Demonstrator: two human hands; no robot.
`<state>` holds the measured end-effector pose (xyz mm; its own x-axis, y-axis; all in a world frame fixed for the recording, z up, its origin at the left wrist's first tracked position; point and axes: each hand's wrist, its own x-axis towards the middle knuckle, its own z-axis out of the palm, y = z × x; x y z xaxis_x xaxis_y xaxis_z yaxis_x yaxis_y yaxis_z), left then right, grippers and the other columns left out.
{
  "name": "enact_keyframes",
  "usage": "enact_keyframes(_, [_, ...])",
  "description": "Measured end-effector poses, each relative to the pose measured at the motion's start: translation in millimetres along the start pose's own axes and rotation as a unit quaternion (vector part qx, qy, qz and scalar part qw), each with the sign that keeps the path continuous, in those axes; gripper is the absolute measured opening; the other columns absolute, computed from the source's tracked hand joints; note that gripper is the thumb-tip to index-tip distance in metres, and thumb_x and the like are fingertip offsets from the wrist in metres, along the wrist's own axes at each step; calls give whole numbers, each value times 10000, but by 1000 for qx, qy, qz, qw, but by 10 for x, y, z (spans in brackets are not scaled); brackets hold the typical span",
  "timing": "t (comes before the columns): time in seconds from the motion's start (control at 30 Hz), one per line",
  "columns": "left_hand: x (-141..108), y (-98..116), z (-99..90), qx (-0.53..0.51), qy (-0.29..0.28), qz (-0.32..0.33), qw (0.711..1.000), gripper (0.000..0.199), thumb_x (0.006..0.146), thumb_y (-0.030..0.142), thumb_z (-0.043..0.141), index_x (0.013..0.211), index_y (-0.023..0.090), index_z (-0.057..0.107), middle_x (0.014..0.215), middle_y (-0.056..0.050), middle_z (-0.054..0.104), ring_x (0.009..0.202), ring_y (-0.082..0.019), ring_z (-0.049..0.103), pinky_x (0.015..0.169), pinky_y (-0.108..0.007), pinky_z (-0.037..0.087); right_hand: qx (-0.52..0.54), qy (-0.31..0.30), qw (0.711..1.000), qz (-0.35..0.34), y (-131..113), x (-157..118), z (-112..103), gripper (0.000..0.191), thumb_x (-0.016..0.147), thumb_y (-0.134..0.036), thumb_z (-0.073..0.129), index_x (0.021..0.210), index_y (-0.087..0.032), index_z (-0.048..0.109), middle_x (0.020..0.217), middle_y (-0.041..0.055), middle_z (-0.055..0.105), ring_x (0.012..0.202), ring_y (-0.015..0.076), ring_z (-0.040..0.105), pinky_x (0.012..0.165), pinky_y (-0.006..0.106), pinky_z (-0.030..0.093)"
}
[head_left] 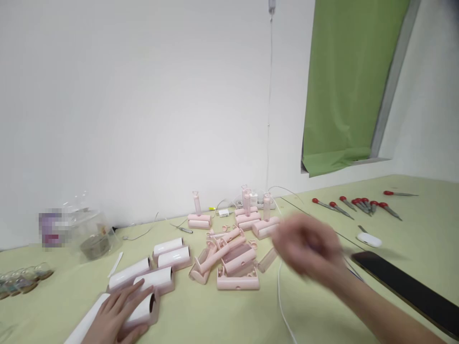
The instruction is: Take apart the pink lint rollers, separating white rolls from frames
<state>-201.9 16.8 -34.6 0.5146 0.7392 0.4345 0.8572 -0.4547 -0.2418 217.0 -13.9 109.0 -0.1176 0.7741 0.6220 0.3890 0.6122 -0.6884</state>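
Note:
My left hand [114,313] lies with fingers stretched out over white cylindrical rolls in pale pink holders at the lower left. Its fingertips touch one white roll [155,277], and the thumb rests beside the nearest roll [141,313]. Further rolls [175,257] sit behind it. My right hand [308,243] is raised above the table, right of the middle, blurred by motion. Its fingers look curled in; whatever they may hold cannot be made out. Left of it lies a heap of pink plastic parts [229,253], with an open pink holder [238,283] in front.
Pink devices with clear upright tubes [267,208] stand near a power strip by the wall. Red-handled tools [362,204], a white oval case [369,239] and a black phone [405,289] are at right. A clear plastic tub [95,236] stands left. A white cable [280,296] crosses the front.

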Motion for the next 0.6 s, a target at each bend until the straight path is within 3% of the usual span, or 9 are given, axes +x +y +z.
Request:
enact_keyframes(0.07, [4,-9,11,17,19,1,1000,562,763,446,506,1292,379,328,1292,28,475,1148,-233,453,921,-353,363,-88,49,995,8,218,460,-99,401,792,-433,438,1143,-249,495,844,46,612,583,159,551,537,298,418])
enact_keyframes(0.1, [3,3,10,28,37,-3,999,578,759,441,503,1301,366,318,1296,15,471,1150,-243,447,962,-378,308,-255,71,964,26,373,659,-156,416,813,-440,387,1189,-271,443,948,42,604,649,162,575,567,288,426])
enact_keyframes(0.17, [6,68,-14,45,84,-14,995,635,743,433,511,1326,318,289,1298,-25,467,1148,-262,442,1024,-414,180,-331,65,939,63,717,940,-264,437,753,-442,490,1133,-227,496,1042,101,587,742,229,596,591,319,419])
enact_keyframes(0.27, [53,275,-106,47,152,13,987,729,726,401,545,1361,248,219,1239,-61,524,1111,-251,472,1056,-376,90,-369,22,923,103,1121,1044,-362,355,669,-444,591,922,-196,579,807,103,655,666,268,613,510,300,399])
enact_keyframes(0.33, [131,477,-183,25,185,55,981,738,739,348,553,1370,247,184,1157,-42,588,1066,-225,511,1062,-341,94,-381,5,918,107,1217,981,-384,257,708,-432,551,848,-216,568,699,74,661,626,267,615,485,291,385])
enact_keyframes(0.43, [328,830,-252,-95,170,51,980,728,759,286,542,1370,274,146,1178,-43,570,1078,-221,513,1025,-342,231,-386,3,919,76,1065,823,-392,266,769,-450,477,950,-258,509,784,56,672,679,258,622,530,298,393])
enact_keyframes(0.5, [499,1065,-257,-237,122,-24,964,765,764,275,540,1377,257,82,1306,-102,442,1183,-261,418,978,-390,323,-364,-17,931,26,821,688,-366,306,774,-471,483,1011,-278,461,846,35,664,665,222,619,549,285,396])
enact_keyframes(0.6, [766,1386,-256,-447,55,-104,887,735,807,325,493,1374,272,29,1405,-101,286,1285,-257,259,1002,-449,298,-256,-119,956,-74,417,426,-195,178,818,-388,466,942,-261,463,716,-1,636,478,149,533,457,240,343])
